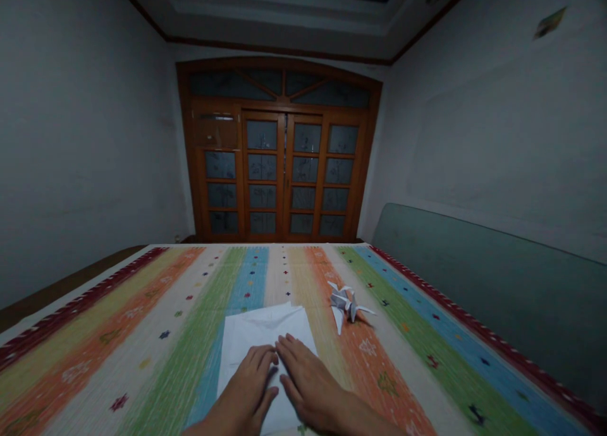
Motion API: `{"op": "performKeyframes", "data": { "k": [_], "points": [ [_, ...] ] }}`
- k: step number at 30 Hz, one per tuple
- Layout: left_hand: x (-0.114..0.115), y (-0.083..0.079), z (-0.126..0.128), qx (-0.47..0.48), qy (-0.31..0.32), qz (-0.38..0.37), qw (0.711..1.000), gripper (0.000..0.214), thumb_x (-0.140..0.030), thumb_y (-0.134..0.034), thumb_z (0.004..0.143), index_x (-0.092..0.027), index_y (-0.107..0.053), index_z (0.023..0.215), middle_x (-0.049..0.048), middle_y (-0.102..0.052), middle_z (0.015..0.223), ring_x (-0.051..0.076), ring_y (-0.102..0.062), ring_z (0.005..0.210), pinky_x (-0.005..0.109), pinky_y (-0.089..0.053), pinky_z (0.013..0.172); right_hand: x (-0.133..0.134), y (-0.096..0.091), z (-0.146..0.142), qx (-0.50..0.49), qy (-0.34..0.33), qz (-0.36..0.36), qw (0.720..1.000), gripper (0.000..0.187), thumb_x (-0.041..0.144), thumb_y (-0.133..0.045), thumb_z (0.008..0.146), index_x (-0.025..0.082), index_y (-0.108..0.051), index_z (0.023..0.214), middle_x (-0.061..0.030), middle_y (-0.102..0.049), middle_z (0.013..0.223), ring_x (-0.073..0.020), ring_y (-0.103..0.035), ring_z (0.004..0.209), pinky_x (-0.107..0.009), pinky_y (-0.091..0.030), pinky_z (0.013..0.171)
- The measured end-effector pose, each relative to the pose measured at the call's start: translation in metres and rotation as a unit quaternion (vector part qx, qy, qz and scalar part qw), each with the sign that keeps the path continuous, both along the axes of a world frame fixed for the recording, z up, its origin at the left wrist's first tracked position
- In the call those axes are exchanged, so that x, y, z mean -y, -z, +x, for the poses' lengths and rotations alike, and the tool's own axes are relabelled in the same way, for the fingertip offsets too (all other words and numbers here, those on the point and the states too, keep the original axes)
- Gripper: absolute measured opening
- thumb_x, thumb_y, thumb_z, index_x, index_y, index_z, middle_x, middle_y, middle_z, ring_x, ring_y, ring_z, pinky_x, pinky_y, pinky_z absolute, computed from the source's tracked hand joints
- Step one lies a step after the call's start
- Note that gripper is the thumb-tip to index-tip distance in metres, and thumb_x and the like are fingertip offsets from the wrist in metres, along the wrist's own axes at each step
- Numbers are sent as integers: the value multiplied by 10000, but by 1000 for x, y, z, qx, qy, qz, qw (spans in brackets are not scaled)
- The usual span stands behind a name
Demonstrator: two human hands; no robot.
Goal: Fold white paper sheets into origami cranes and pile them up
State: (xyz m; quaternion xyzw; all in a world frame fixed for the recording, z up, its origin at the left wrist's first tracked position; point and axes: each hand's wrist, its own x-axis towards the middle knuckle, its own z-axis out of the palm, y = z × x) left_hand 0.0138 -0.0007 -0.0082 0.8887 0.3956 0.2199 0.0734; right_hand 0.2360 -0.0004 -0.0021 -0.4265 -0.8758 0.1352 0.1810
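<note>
Paper lies at the lower centre of the frame on a striped cloth. It should be light, thin and easily creased, best held by its outer edges. The left hand and right hand rest on it, fingertips close together, thumbs spread, apparently clasping nothing. Right of centre stands a folded paper figure; no container shows.

left hand: palm down, curled | right hand: palm down, flatter | angled inward, tips nearly meeting

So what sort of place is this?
Probably a room in a home: there are wooden doors with patterned glass panes, a colourful striped tablecloth and folded paper cranes on it.
</note>
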Motion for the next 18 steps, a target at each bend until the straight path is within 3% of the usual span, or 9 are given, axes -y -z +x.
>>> {"op": "performKeyframes", "data": {
  "k": [3, 8, 12, 18],
  "points": [
    [-8, 7, -5, -45, -32, 11, 998, 567, -370, -607, 993, -232, -498, 1532, 139, -473, 1618, 415, -432, 1473, 601, -413, 1191, 0, -7, -3, 29, -5, -32, 999, 614, 259, -497, 1025, 112, -365, 1607, -153, -281, 1689, -328, -256, 1572, -525, -262, 1285],
    [-14, -6, -10, -110, -15, -19, 994, 703, -510, -530, 1043, -332, -243, 1659, 68, -239, 1723, 410, -229, 1567, 663, -295, 1223, -4, -21, 2, 55, 3, -67, 996, 707, 336, -532, 1006, 84, -303, 1626, -157, -207, 1702, -327, -194, 1587, -519, -214, 1295],
    [-25, -12, -20, -120, -22, -18, 992, 707, -612, -496, 1039, -367, -241, 1652, 62, -240, 1719, 397, -245, 1565, 645, -302, 1223, -11, -24, 9, 60, 12, -74, 995, 682, 396, -500, 1032, 134, -308, 1632, -141, -200, 1706, -309, -193, 1589, -518, -200, 1295],
    [-47, -1, -44, -112, -27, 12, 993, 660, -618, -453, 1058, -350, -294, 1640, 69, -292, 1701, 354, -322, 1546, 565, -331, 1233, -25, -28, 21, 74, 47, -71, 994, 664, 402, -469, 1050, 101, -323, 1623, -174, -214, 1695, -318, -201, 1587, -533, -178, 1296]
  ]
}}
